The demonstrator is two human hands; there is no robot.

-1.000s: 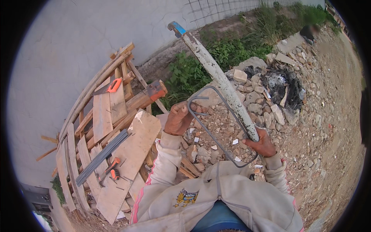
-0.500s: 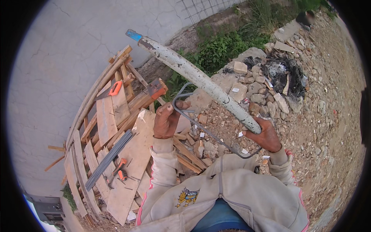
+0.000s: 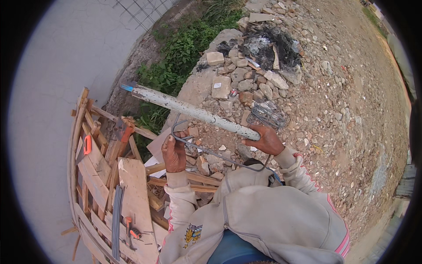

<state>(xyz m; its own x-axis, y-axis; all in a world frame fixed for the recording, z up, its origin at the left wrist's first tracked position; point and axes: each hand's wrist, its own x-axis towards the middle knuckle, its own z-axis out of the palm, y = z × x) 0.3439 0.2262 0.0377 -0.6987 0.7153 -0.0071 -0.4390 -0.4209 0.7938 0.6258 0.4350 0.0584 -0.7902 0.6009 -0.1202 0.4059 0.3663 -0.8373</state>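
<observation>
The left hand (image 3: 174, 153) was positioned at the left corner of a bent steel rod (image 3: 215, 154). Its thumb and fingers were clamped on the rod at this bend, with the bend lying at the fingertips, above the palm. The hooked ends of the rod projected just to the right of the fingertips. From there the long side of the rod ran down and to the right, in front of the jacket (image 3: 268, 207), to a second bend just below the right hand (image 3: 266, 141). Contact between that bend and the right hand could not be determined.

The right hand was closed around the near end of a pipe (image 3: 189, 111) with chipped, pale paint. The thumb lay along the lower face; the remaining fingers were partly hidden behind the pipe. The pipe extended up and to the left, past the left hand and apart from it, ending in a blue tip (image 3: 126, 87).

To the left, a board (image 3: 132, 189) carried a bundle of straight rods (image 3: 117, 220) along its edge, with an orange-handled hammer (image 3: 129, 231) beside the bundle. A saw (image 3: 87, 145) with an orange handle lay farther up, on the timber.
</observation>
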